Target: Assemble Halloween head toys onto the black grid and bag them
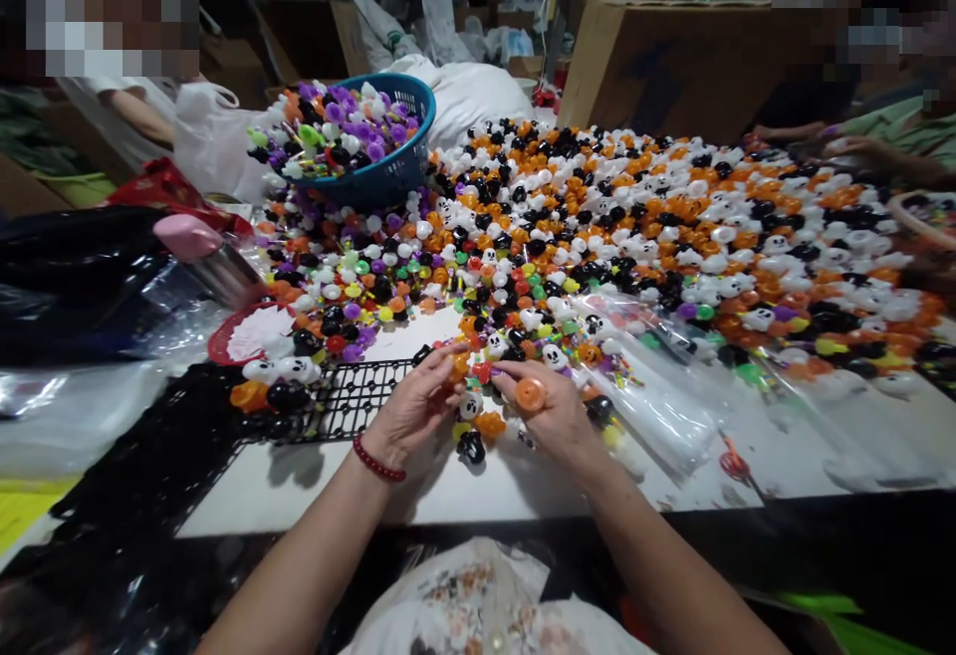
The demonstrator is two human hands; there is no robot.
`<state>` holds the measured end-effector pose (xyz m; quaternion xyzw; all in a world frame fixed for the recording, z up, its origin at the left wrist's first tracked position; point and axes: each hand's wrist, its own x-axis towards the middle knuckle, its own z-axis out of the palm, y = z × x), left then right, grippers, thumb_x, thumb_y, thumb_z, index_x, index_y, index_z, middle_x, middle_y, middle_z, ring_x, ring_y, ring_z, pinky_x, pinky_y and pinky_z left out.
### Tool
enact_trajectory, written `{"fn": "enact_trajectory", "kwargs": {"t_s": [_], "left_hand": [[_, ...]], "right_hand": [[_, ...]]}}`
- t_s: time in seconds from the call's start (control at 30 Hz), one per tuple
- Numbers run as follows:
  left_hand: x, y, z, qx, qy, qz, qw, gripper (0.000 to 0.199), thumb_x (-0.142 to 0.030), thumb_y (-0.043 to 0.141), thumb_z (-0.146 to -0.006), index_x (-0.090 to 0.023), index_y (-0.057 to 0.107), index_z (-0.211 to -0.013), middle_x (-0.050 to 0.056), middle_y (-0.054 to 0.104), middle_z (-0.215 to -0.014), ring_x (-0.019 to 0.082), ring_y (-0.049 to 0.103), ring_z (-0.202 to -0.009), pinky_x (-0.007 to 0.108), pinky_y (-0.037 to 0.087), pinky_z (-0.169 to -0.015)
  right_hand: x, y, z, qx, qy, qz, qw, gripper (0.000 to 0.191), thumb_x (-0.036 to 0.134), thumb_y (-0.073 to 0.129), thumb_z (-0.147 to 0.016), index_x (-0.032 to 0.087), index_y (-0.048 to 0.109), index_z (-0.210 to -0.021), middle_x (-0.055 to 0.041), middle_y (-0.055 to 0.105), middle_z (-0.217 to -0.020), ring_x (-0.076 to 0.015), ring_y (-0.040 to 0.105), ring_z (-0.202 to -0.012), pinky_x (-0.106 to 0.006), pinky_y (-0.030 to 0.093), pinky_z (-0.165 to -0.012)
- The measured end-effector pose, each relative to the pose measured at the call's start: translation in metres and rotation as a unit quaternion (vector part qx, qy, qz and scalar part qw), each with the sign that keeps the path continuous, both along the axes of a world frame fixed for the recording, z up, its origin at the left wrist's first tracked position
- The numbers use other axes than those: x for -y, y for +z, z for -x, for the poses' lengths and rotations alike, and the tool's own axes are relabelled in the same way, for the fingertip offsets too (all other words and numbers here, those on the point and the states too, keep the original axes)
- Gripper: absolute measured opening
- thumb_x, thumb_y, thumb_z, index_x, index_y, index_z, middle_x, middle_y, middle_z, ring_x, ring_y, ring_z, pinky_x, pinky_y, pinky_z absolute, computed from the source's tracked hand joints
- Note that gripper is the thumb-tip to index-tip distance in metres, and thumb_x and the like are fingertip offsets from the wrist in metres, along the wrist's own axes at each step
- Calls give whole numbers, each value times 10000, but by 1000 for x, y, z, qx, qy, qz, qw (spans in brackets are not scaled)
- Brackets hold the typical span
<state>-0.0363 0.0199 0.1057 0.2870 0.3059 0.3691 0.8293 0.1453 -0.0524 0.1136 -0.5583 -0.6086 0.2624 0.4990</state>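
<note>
My left hand [418, 401], with a dark red bead bracelet [379, 460] at its wrist, is closed with curled fingers; a small yellow-orange piece [458, 367] shows at its fingertips, and I cannot tell whether it is gripped. Closed too is my right hand [557, 426], around a round-ended orange plastic piece [531, 394] that pokes out of the fist. Small red pieces [482, 371] lie at the gap between both hands. Just below them on the white board [314, 496] are a skull-faced white piece [470, 406], an orange pumpkin piece [491, 425] and a black piece [471, 448].
A large heap of small Halloween toys [642, 197] covers the table. Behind stands a blue basket [403, 162] full of them. Clear plastic bags [664, 396], scissors [736, 466], a black grid [358, 396], a red basket [216, 344] and a pink-topped bottle [213, 257] surround my hands. Other people sit at both sides.
</note>
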Motion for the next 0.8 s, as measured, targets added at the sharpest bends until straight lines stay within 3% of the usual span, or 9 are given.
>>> {"fn": "enact_trajectory", "kwargs": {"t_s": [0.1,0.2,0.33,0.47,0.6,0.8], "left_hand": [[3,-1,-4,30,44,45,998,207,-116,723,-794,-150,639,-981,56,696,-918,111,678,-769,193,569,-689],[7,-2,-12,41,84,86,992,60,-176,659,-867,-140,633,-907,89,715,-932,148,702,-852,238,590,-766],[12,-1,-22,62,88,119,987,166,-278,557,-949,-139,632,-1001,133,707,-1100,173,707,-952,256,600,-762],[18,2,-31,69,87,122,986,230,-299,515,-973,-123,631,-1065,152,704,-1126,164,714,-920,232,595,-732],[25,3,-39,52,101,125,986,153,-253,583,-934,-129,639,-1005,135,727,-1049,153,716,-855,198,576,-676],[30,-3,-44,38,99,114,988,163,-243,646,-884,-120,627,-990,143,714,-1082,144,700,-853,241,572,-793]], "right_hand": [[7,1,0,-13,-25,5,1000,224,351,650,-897,181,755,-998,-73,754,-969,-205,699,-847,-310,543,-776],[13,0,2,-15,-28,10,999,216,348,654,-893,171,750,-972,-70,759,-920,-200,705,-792,-305,552,-738],[18,-7,4,14,-16,-20,1000,196,315,636,-911,174,739,-1000,-74,756,-963,-201,708,-836,-308,552,-764],[18,-16,4,49,-20,-54,997,177,282,628,-918,181,732,-1021,-75,754,-994,-200,708,-863,-309,550,-784],[17,-21,3,72,-26,-68,995,174,267,615,-928,194,721,-1045,-70,753,-998,-205,709,-859,-316,550,-775],[18,-18,1,81,-34,-65,994,179,253,588,-941,190,712,-1054,-71,747,-996,-209,703,-881,-329,551,-792]]}}
